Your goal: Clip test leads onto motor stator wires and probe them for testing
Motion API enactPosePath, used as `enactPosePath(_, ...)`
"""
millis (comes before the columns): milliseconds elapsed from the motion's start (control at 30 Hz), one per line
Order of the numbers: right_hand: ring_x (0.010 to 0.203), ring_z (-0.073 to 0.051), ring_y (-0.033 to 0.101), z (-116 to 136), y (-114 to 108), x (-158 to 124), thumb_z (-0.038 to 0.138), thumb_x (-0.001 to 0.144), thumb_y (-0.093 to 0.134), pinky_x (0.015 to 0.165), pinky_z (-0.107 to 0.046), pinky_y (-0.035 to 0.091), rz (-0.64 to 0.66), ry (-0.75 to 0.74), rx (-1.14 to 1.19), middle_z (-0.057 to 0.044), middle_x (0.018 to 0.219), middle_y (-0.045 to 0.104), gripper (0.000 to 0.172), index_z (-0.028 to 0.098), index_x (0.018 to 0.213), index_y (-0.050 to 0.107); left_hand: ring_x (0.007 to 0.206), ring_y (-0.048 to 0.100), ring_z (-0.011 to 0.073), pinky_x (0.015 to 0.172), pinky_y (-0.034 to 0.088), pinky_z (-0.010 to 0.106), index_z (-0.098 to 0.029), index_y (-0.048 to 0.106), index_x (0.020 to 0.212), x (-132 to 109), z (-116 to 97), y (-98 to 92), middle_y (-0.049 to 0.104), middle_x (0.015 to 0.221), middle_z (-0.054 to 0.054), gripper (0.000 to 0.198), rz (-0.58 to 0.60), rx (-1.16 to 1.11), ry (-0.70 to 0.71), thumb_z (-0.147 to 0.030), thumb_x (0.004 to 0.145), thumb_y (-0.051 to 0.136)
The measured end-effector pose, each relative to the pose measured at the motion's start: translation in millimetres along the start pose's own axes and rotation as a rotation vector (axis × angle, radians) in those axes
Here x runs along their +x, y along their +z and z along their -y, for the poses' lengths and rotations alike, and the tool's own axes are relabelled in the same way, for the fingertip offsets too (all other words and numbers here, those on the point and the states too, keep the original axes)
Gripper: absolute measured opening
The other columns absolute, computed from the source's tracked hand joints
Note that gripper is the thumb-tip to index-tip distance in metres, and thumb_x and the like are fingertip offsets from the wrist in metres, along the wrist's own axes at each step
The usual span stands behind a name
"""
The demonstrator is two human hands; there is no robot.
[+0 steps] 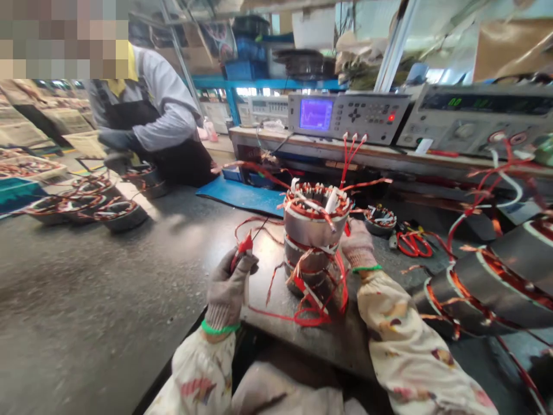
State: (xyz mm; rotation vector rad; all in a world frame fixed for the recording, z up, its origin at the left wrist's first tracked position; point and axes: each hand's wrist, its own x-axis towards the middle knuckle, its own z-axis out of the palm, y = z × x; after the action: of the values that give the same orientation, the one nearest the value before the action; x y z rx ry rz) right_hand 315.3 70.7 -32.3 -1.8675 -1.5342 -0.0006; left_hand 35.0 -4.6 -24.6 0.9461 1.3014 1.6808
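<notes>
Patterned sleeves point(401, 346) lead up to two gloved hands. Closed into a fist, the left hand point(228, 283) pinches a red clip point(244, 244) at its fingertips. Between the hands stands the stator stack point(315, 242), trailing red leads. The right hand point(358, 245) presses against the stack's side, fingers hidden, grip unclear. Beyond the right hand lie red scissors point(412, 243). Farther off, a tester point(345, 115) glows and a co-worker point(147, 115) bends.

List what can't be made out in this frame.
Head view:
Fingertips of right hand: hidden behind the stator stack.
Red item in left hand: mostly enclosed by that hand.
Meter readout: blurred.
Right-side stators: cut by the edge.
</notes>
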Motion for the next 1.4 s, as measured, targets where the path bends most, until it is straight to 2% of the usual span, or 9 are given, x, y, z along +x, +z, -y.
enactPosePath(133, 0.086, -0.025, 0.064, 7.0, -31.2, -57.2, 0.038, 0.083, 0.058, 0.083, -0.039, 0.054, 0.025, 0.080, 0.091, -0.009, 0.092, 0.069, 0.028, 0.018, 0.099, 0.069, 0.061, 0.063, 0.0117, 0.060, 0.053, 0.022, -0.016, 0.072, 0.087, -4.9, 9.2, -20.1, 0.070, 0.071, 0.001, 0.045, 0.097, 0.118, 0.044, -0.054, 0.066, 0.084)
enactPosePath(233, 0.070, -0.021, 0.066, 14.8, -54.9, -118.6, 0.049, 0.082, 0.069, 0.066, -0.033, 0.055, 0.178, 0.067, 0.487, -0.003, 0.080, 0.072, 0.028, 0.022, 0.089, 0.069, 0.059, 0.064, 0.0144, 0.057, 0.053, 0.024, -0.016, 0.073, 0.094, -11.3, 21.2, -50.3, 0.070, 0.069, 0.002, 0.044, 0.270, 0.343, -0.098, -0.051, 0.070, 0.082)
enactPosePath(400, 0.095, -0.025, 0.073, 21.1, -38.2, -176.5, 0.040, 0.077, 0.081, 0.085, -0.040, 0.059, 0.086, -0.051, 0.633, -0.006, 0.109, 0.076, 0.046, 0.023, 0.118, 0.068, 0.073, 0.070, 0.0213, 0.069, 0.057, 0.029, -0.018, 0.079, 0.093, -17.7, 33.7, -74.2, 0.077, 0.080, 0.006, 0.033, 0.506, 0.690, -0.011, -0.045, 0.073, 0.077)
enactPosePath(533, 0.092, -0.026, 0.073, 29.5, -8.7, -184.1, 0.042, 0.079, 0.079, 0.085, -0.042, 0.061, 0.015, -0.088, 0.597, -0.010, 0.107, 0.076, 0.045, 0.020, 0.116, 0.067, 0.085, 0.073, 0.0251, 0.080, 0.059, 0.033, -0.018, 0.079, 0.099, -16.6, 36.0, -72.7, 0.079, 0.094, 0.009, 0.038, 0.553, 0.660, 0.067, -0.046, 0.074, 0.078)
enactPosePath(667, 0.097, -0.031, 0.072, 47.7, -2.1, -176.1, 0.044, 0.082, 0.070, 0.091, -0.046, 0.058, 0.029, -0.067, 0.370, -0.015, 0.102, 0.076, 0.033, 0.018, 0.103, 0.072, 0.072, 0.072, 0.0212, 0.070, 0.059, 0.031, -0.016, 0.078, 0.095, -14.9, 46.1, -68.8, 0.077, 0.082, 0.007, 0.039, 0.419, 0.482, 0.010, -0.042, 0.067, 0.086)
enactPosePath(867, 0.098, -0.023, 0.070, 46.4, -28.0, -159.0, 0.039, 0.081, 0.067, 0.086, -0.037, 0.057, 0.636, 0.184, 0.812, -0.004, 0.112, 0.074, 0.047, 0.024, 0.124, 0.067, 0.053, 0.063, 0.0134, 0.052, 0.054, 0.025, -0.016, 0.074, 0.082, -18.1, 74.1, -47.6, 0.067, 0.061, 0.000, 0.046, 0.196, 0.058, -0.143, -0.048, 0.055, 0.092)
enactPosePath(967, 0.086, -0.020, 0.069, 26.2, -44.1, -170.8, 0.039, 0.078, 0.072, 0.077, -0.032, 0.056, 0.794, 0.267, 0.800, -0.002, 0.101, 0.076, 0.042, 0.022, 0.116, 0.071, 0.053, 0.063, 0.0127, 0.052, 0.055, 0.024, -0.016, 0.074, 0.088, -16.7, 85.6, -41.7, 0.067, 0.064, 0.000, 0.049, 0.170, -0.040, -0.174, -0.050, 0.057, 0.092)
enactPosePath(1200, 0.085, -0.023, 0.070, 11.2, -33.8, -199.1, 0.042, 0.078, 0.071, 0.079, -0.035, 0.055, 0.680, 0.331, 0.468, -0.006, 0.097, 0.077, 0.037, 0.022, 0.109, 0.075, 0.055, 0.062, 0.0113, 0.051, 0.054, 0.022, -0.017, 0.075, 0.090, -6.8, 96.8, -45.9, 0.066, 0.069, 0.001, 0.048, 0.208, -0.133, -0.155, -0.048, 0.058, 0.092)
enactPosePath(1400, 0.085, -0.023, 0.068, -8.1, -38.5, -170.4, 0.048, 0.079, 0.069, 0.081, -0.037, 0.054, 0.569, 0.341, 0.587, -0.006, 0.095, 0.076, 0.040, 0.021, 0.107, 0.074, 0.052, 0.061, 0.0112, 0.051, 0.054, 0.023, -0.018, 0.076, 0.090, -5.4, 97.5, -47.2, 0.066, 0.065, 0.000, 0.048, 0.215, -0.122, -0.180, -0.049, 0.058, 0.093)
